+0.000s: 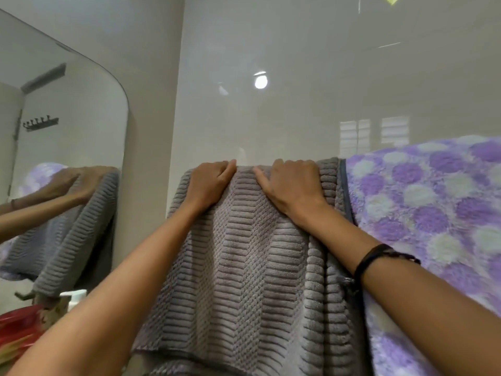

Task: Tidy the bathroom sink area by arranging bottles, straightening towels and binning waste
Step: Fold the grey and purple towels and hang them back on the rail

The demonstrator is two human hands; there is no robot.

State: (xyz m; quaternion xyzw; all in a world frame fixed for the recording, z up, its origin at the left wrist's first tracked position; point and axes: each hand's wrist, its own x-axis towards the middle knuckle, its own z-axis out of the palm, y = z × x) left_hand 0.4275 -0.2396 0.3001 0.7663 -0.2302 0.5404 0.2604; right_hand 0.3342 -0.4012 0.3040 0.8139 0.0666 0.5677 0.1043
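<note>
A grey ribbed towel (244,267) hangs over a rail against the glossy wall, draping down the middle of the view. My left hand (208,185) grips its top edge near the left end, fingers curled over the fold. My right hand (292,185) grips the same top edge a little to the right, thumb lying along the cloth. A purple and white dotted towel (428,202) hangs directly right of the grey one, and my right forearm crosses in front of it. The rail itself is hidden under the towels.
A rounded mirror (67,131) on the left wall reflects the towels and my arm. Below it stand a white bottle (76,297) and a red packet (19,329), partly behind my left arm.
</note>
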